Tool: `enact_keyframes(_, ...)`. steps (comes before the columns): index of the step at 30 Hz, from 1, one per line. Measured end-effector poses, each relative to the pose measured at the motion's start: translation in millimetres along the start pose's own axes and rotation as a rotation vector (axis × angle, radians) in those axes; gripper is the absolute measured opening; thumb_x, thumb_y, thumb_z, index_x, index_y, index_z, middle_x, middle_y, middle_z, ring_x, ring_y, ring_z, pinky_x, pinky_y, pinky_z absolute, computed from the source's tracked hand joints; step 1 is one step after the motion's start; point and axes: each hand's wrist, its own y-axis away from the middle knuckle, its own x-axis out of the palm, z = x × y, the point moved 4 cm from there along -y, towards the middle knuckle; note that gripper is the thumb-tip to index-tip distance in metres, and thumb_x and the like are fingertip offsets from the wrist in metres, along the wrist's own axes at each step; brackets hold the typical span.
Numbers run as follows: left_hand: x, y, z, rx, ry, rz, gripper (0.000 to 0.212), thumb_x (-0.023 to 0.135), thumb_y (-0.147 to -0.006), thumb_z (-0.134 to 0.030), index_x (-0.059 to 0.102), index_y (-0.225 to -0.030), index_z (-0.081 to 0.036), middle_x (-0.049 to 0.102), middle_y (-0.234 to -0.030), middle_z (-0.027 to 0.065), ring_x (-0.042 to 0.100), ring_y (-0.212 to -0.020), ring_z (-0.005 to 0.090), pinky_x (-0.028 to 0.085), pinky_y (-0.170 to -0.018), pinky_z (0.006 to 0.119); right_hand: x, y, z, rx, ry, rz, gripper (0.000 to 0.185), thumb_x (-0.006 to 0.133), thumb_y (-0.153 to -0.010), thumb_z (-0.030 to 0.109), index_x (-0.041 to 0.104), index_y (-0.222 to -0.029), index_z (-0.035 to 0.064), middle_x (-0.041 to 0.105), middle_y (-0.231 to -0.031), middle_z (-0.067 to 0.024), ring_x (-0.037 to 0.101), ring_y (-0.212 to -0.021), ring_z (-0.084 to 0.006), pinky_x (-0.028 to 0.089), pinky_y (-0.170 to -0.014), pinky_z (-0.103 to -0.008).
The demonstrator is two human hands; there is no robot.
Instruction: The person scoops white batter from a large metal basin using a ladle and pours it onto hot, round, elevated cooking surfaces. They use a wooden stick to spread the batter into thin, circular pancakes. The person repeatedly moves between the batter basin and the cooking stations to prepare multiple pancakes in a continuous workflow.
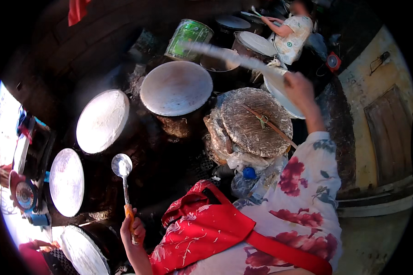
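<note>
My left hand (135, 229) grips the orange handle of a metal ladle (122, 166), its whitish bowl raised above the dark floor area. Up at the right, my right hand (298, 90) is closed on one end of a long, pale, flat tool (227, 55), blurred by motion. A white basin (278, 90) lies just under that hand, partly hidden by it. Before me stands a round greyish griddle (176, 87) on a brown base. A second round plate (102, 121), coated white, is to its left. Lower left is another pale round plate (67, 182).
A ridged round board (247, 127) tops a stack, with a thin stick (278, 130) across it. Plastic bags (242, 184) hang below. A green metal tin (189, 39) stands behind. A person (294, 32) works at top right; another person's sleeve (32, 257) shows lower left.
</note>
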Motion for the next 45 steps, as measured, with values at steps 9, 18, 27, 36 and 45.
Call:
enact_keyframes(9, 48.4, -39.8, -3.8, 0.016, 0.099, 0.006, 0.035, 0.048, -0.094, -0.026, 0.048, -0.123, -0.006, 0.038, -0.060, -0.0006, 0.035, -0.039, 0.0087, 0.030, -0.035, 0.022, 232.0, 155.8, 23.9, 0.079, -0.181, 0.412, 0.022, 0.065, -0.080, 0.023, 0.059, -0.094, 0.0075, 0.059, -0.096, -0.0108, 0.054, -0.098, -0.0321, 0.048, -0.078, -0.0446)
enact_keyframes(18, 39.2, -19.6, 6.0, 0.249, 0.481, 0.050, 0.038, 0.046, -0.096, -0.027, 0.043, -0.126, -0.004, 0.039, -0.062, -0.0003, 0.037, -0.042, 0.0070, 0.032, -0.037, 0.021, 331.5, 112.9, 199.5, -0.145, -0.885, 0.465, 0.024, 0.058, -0.090, 0.022, 0.061, -0.082, -0.0003, 0.061, -0.072, -0.0132, 0.060, -0.068, -0.0280, 0.048, -0.063, -0.0374)
enact_keyframes(27, -20.5, 139.3, 103.1, 0.968, 0.673, -0.201, 0.037, 0.043, -0.098, -0.028, 0.042, -0.128, -0.006, 0.041, -0.065, 0.0002, 0.042, -0.043, 0.0089, 0.036, -0.040, 0.022, 236.3, 133.8, 542.6, -1.173, -1.077, 0.739, 0.019, 0.057, -0.089, 0.019, 0.056, -0.079, 0.0032, 0.056, -0.070, -0.0171, 0.057, -0.066, -0.0371, 0.044, -0.057, -0.0430)
enact_keyframes(36, -78.1, 274.3, 205.2, 1.419, 0.856, -0.694, 0.032, 0.040, -0.099, -0.024, 0.045, -0.122, -0.002, 0.042, -0.062, 0.0012, 0.041, -0.039, 0.0094, 0.034, -0.035, 0.022, 77.4, 354.2, 770.6, -1.884, -0.937, 0.511, 0.009, 0.051, -0.085, 0.011, 0.058, -0.086, 0.0057, 0.059, -0.089, -0.0158, 0.062, -0.077, -0.0368, 0.051, -0.068, -0.0450)
enact_keyframes(45, -129.2, 323.5, 249.6, 1.481, 1.042, -0.808, 0.030, 0.040, -0.099, -0.023, 0.045, -0.122, -0.005, 0.041, -0.060, 0.0013, 0.040, -0.037, 0.0094, 0.036, -0.034, 0.023, 58.6, 516.7, 893.4, -1.957, -0.835, 0.272, 0.009, 0.050, -0.083, 0.010, 0.058, -0.082, 0.0046, 0.061, -0.083, -0.0154, 0.066, -0.071, -0.0322, 0.055, -0.061, -0.0403)
